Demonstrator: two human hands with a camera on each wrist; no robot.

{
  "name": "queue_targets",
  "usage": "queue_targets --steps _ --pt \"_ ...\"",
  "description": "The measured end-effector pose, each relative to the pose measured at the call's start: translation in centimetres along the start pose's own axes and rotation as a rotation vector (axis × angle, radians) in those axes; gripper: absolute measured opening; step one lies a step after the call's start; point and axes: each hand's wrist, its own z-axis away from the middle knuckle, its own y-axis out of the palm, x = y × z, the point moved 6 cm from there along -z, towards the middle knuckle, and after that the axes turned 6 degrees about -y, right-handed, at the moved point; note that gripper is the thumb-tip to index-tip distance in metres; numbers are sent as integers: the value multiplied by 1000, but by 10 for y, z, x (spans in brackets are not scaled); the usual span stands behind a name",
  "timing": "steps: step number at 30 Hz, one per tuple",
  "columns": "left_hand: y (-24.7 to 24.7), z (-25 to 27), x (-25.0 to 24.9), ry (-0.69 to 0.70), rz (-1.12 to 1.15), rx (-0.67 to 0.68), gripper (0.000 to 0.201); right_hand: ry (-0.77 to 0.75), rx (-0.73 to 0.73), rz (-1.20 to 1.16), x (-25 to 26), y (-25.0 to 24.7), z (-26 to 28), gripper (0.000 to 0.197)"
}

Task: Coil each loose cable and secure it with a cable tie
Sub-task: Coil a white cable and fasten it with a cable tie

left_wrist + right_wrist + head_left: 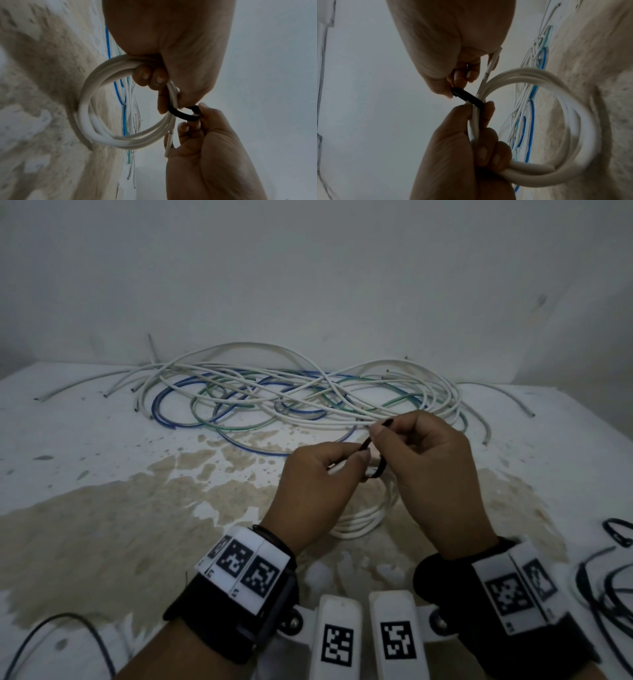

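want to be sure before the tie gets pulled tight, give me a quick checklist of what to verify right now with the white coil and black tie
1. Coil held together: left hand grips the white coil with fingers curled round its strands. Ok.
2. Tie round the bundle: black cable tie loops over the strands beside the left fingers. Ok.
3. Tie end held: right hand pinches the tie. Ok.
4. Tail fed through the tie's head: too small to see. Cannot tell.
5. Loose cable end inside the tie: one white end hangs free below the loop. Not ok.
6. Coil free of the cable pile: it sits apart, nearer the person. Ok.
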Motion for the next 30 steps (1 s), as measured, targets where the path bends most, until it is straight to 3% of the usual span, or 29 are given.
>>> queue_targets --steps 8,15,21,26,30 --pt "1 7 -13 204 -156 -52 21 -13 104 148 2 -1 -1 26" --pt "-1 0 -4 22 -68 2 20 -78 -43 266 1 -11 4 15" --pt "-4 2 -9 88 -92 2 21 1 125 175 1 5 4 14" --pt "-1 5 -13 193 -214 -11 20 46 160 203 -8 0 4 19" --pt "0 4 -15 92 -66 -26 17 -8 127 160 -3 -5 1 21"
